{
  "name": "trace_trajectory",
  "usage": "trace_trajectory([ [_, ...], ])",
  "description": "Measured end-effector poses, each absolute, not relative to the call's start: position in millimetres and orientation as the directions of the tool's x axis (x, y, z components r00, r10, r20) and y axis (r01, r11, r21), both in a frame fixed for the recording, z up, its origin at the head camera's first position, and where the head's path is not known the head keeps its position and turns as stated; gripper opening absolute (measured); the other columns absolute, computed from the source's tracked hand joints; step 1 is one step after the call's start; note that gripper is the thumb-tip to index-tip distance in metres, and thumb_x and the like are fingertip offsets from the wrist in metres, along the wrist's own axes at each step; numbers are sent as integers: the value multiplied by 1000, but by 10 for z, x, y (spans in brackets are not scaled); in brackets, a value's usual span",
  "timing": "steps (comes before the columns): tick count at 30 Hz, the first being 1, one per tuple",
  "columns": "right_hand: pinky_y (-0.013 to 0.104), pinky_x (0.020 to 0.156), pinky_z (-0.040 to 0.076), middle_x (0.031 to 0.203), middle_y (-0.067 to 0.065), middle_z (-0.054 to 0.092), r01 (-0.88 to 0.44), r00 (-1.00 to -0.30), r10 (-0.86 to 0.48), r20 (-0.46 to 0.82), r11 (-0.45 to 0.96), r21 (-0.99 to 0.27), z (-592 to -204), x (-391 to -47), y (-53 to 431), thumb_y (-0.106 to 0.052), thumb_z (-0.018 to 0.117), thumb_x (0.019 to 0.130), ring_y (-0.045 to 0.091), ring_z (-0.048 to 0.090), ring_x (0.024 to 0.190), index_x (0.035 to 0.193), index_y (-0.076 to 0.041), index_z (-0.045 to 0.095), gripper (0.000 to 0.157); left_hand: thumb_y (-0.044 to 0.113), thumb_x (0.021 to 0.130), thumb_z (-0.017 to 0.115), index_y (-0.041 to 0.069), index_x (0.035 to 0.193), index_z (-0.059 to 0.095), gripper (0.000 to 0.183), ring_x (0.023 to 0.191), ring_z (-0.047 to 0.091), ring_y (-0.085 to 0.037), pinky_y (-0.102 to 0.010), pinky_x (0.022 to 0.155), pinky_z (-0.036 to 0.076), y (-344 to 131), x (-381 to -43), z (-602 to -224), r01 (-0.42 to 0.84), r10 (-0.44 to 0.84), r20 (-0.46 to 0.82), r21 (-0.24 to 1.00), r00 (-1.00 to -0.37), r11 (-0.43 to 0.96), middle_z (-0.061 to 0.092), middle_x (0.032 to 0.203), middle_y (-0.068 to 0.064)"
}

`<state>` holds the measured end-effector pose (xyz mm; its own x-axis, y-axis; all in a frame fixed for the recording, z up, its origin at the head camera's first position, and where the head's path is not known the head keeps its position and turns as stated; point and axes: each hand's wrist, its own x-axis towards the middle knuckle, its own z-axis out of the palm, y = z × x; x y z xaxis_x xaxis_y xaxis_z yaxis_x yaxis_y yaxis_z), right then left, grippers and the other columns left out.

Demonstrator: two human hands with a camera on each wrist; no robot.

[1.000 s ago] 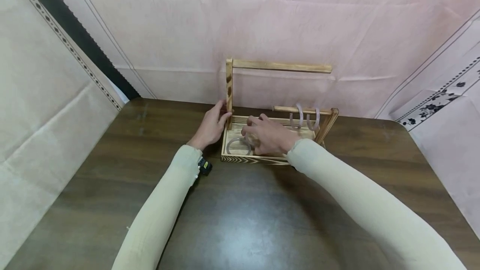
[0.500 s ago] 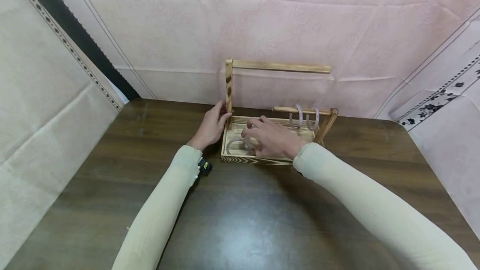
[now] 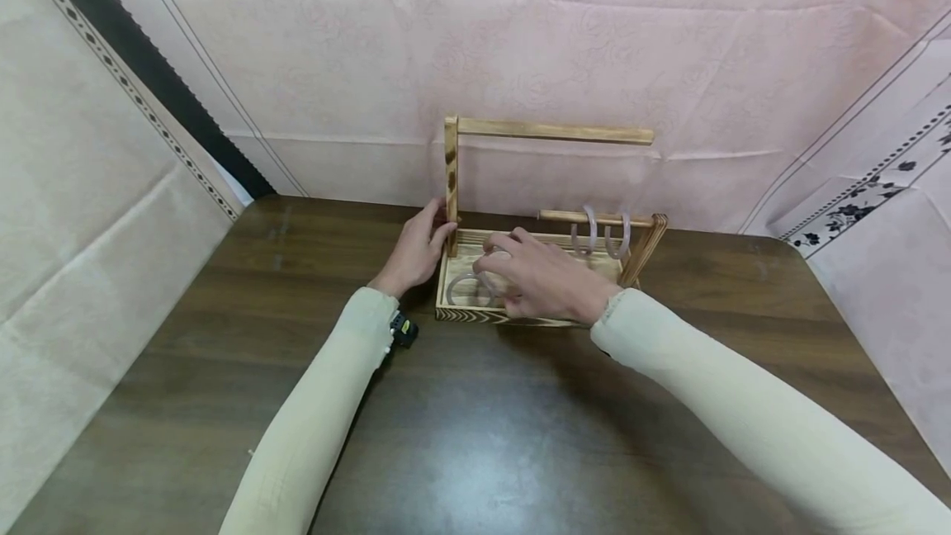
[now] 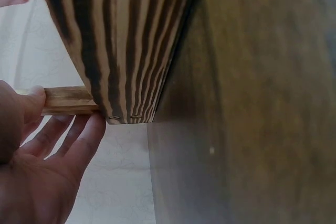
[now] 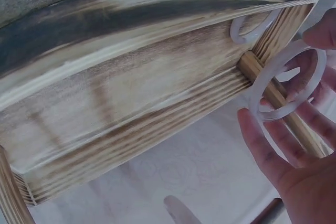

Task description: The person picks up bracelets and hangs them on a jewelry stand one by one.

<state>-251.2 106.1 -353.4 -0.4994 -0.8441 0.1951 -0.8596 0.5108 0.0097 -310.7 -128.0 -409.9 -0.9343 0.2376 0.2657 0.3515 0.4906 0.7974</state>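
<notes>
A wooden display stand has a shallow tray, a tall upright post at the left, and a lower peg at the right. My left hand pinches the post near its foot, thumb on one side and fingers on the other. My right hand is over the tray, pinching a pale translucent bangle between thumb and fingers. Another bangle lies in the tray's left end. Two more, one bangle beside another bangle, hang on the lower peg.
A long upper bar runs right from the post's top, its right end free. The stand sits at the back of a dark wooden table. Behind it hangs a pale cloth.
My right hand has shifted very slightly, its wrist and sleeve moving right and toward me, with the bangle lifting a little from the one in the tray. My left hand stays on the post.
</notes>
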Motion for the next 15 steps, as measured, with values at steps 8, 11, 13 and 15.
trace_trajectory([
  [8,43,90,53,128,9,60,-887,-431,-860,275,459,46,-3479,-2457,1093,-16,79,75,31,58,105,119,-18,66,46,17,108,49,6,143,47,37,126,60,-30,-44,105,53,-1285,-3107,-4105,352,238,267,802,-934,483,63,131,-18],
  [11,41,89,53,128,8,60,-887,-428,-859,282,458,49,-3444,-2435,1107,-17,76,76,30,57,104,119,-19,66,44,17,108,49,5,143,47,37,126,60,-30,-44,105,53,-1282,-3101,-4105,353,239,267,803,-934,481,62,132,-20],
  [13,41,89,53,128,7,59,-886,-429,-857,286,461,54,-3417,-2421,1122,-18,76,77,30,57,105,120,-20,66,44,17,108,49,5,143,47,37,126,60,-30,-45,105,53,-1281,-3103,-4107,353,239,267,804,-933,479,62,133,-21],
  [15,41,88,53,129,6,59,-883,-431,-854,290,466,59,-3390,-2406,1138,-18,76,78,30,57,107,122,-21,66,45,17,108,49,5,143,46,37,126,60,-30,-45,105,53,-1282,-3105,-4107,352,240,265,805,-934,478,61,134,-22],
])
